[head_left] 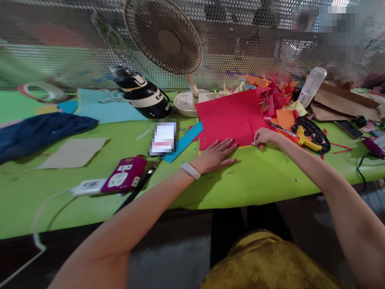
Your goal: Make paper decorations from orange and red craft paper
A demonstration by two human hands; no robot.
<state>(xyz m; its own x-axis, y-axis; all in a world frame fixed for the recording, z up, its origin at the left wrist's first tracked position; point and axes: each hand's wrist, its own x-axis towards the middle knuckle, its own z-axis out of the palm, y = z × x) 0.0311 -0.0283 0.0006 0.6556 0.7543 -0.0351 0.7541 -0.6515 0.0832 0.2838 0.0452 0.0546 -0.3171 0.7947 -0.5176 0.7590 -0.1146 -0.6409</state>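
Note:
A large sheet of red paper (228,116) lies on the green tabletop, with a thin yellow edge showing under its near side. My left hand (218,153) rests flat on the sheet's near left part, fingers spread toward the right. At the near right edge, my right hand (263,137) is closed with its fingertips against the paper; what it holds, if anything, is hidden. Just above those fingertips a slit or crease (251,126) runs up the sheet. Right of that hand lies a yellow-handled tool with a metal shaft (309,141). A blue paper strip (185,141) lies left of the red sheet.
Behind stand a fan (170,40) and a black bottle (144,94). A phone (163,138) and a purple power socket (124,173) with a white cable are at left. Red and orange paper pieces (275,94), a clear bottle (313,86) and a black coiled item (314,132) are at right.

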